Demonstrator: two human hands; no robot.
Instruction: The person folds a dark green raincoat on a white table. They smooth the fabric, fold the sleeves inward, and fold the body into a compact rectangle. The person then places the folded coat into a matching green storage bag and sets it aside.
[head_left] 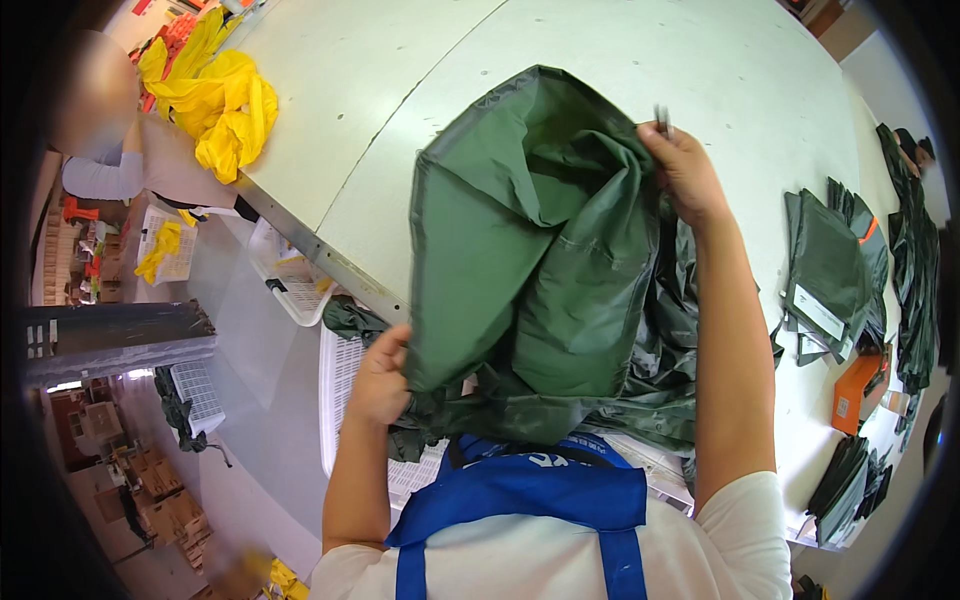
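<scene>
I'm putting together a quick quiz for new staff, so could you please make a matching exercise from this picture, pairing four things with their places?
Things:
1. green garment
2. yellow fabric
3. white crate
4. folded green stack

Places:
A. at the table's far left, near another person
B. on the table to the right of the right forearm
C. held up between both hands
D. below the table edge, beside the left hand

Pairs: 1-C, 2-A, 3-D, 4-B. The right hand grips the garment's top edge.

Yellow fabric (222,105) and folded green packs (830,275) lie on the table (700,60).
</scene>
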